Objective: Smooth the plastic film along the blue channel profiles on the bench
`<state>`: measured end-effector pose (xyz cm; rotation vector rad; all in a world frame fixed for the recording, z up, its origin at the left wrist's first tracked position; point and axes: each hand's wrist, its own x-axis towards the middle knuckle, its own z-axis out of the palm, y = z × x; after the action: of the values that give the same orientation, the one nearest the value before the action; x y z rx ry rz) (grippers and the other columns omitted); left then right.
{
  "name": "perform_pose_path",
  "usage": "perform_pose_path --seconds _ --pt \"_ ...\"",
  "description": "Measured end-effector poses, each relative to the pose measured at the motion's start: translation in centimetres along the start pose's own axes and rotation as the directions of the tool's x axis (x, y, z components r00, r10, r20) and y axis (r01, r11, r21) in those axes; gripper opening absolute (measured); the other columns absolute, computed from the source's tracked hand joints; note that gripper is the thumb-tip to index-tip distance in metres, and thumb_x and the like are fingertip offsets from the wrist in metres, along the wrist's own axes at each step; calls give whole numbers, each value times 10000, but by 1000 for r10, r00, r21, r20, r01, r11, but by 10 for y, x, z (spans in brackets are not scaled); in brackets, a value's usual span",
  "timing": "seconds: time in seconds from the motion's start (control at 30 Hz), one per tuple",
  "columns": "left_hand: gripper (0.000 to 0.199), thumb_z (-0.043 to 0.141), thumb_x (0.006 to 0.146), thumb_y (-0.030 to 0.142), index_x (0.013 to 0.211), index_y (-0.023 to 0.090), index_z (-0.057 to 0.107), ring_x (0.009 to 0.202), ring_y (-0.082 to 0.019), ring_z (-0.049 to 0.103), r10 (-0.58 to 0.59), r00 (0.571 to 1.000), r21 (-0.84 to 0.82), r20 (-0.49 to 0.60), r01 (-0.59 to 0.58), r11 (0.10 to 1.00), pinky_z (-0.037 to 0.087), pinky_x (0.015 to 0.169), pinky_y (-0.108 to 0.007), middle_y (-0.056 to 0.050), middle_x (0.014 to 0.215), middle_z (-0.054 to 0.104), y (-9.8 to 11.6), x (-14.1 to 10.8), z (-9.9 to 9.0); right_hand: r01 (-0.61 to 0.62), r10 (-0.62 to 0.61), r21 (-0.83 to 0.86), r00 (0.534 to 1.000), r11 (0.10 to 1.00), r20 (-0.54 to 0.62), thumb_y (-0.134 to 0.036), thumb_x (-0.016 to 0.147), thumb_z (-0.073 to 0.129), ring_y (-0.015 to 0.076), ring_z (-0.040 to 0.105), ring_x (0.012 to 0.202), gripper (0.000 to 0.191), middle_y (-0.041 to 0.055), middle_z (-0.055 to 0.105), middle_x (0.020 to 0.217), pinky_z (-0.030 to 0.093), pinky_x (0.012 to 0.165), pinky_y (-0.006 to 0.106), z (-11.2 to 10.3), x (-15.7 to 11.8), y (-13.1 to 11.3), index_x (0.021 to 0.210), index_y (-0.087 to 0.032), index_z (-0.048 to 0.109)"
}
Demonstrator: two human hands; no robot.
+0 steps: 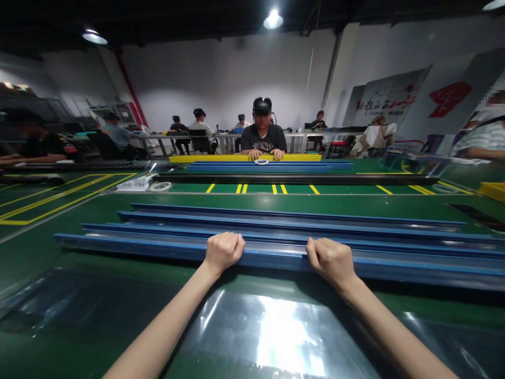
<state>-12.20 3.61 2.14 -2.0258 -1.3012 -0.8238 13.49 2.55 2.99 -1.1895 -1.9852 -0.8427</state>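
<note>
Several long blue channel strips (158, 248) lie side by side across the green table (118, 305). My left hand (225, 250) is closed at the nearest strip, left of the middle, knuckles up. To the right, my right hand (331, 259) is closed at the same strip. The curled fingers of both hands meet the strip's edge, and their tips are hidden. A sheet of clear film (236, 326) with a bright glare lies on the table between my forearms.
Beyond the strips run a long black bar (276, 179), more blue strips (221, 167) and a yellow bar (189, 158), with a person (263, 138) facing me. A tape roll (160, 187) lies left; a dark phone-like object (477, 215) lies right.
</note>
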Motion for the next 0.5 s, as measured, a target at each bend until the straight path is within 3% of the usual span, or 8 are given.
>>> perform_pose_path --seconds 0.3,0.5 --pt "411 324 795 209 416 173 477 420 -115 484 -37 994 -39 103 41 998 237 432 -249 -37 418 519 -4 -11 7 -32 27 60 997 998 78 -176 818 373 61 385 372 426 -1 484 379 195 444 246 9 -15 -10 415 -163 510" --pt "406 326 792 208 423 168 492 418 -119 490 -32 995 -40 94 36 999 251 430 -243 -40 422 525 -9 -15 9 -28 26 49 999 998 36 -173 816 384 61 393 374 423 -2 485 377 197 446 245 15 -17 -15 412 -160 512"
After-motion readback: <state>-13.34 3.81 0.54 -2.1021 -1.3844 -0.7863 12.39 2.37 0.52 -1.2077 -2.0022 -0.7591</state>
